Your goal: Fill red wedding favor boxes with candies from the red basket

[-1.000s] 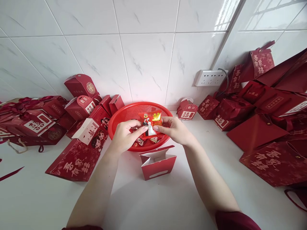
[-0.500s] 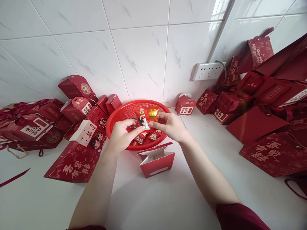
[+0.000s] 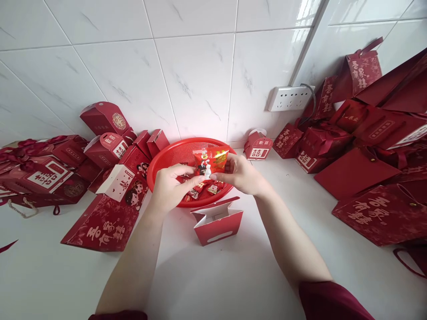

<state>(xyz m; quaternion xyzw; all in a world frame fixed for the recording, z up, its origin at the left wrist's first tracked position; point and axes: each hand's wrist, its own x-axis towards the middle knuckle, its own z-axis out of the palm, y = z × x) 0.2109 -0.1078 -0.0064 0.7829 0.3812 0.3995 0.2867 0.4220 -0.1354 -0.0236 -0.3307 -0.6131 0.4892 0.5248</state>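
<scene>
Both my hands hold a small red candy packet point(image 3: 211, 162) with a printed couple and gold lettering, above a red plastic basket point(image 3: 160, 155). My left hand point(image 3: 173, 186) is closed on the packet's left lower edge, thumb in front. At its right side, my right hand point(image 3: 242, 175) pinches it, thumb in front and fingers behind. Several red-wrapped candies point(image 3: 213, 189) lie in the basket below. Between my forearms an open red paper box point(image 3: 218, 226) stands on the white counter, its top gaping and its white inside showing.
Red gift boxes point(image 3: 50, 175) are piled at the left, beside a slanted red box point(image 3: 100, 224). More boxes and bags point(image 3: 373, 195) are heaped at the right. A small red box point(image 3: 258, 146) stands by the tiled wall, below a white power strip point(image 3: 290, 98).
The packet has shifted slightly right and turned a little, facing me more squarely. My right hand has moved slightly right with it, while the open box stays in place.
</scene>
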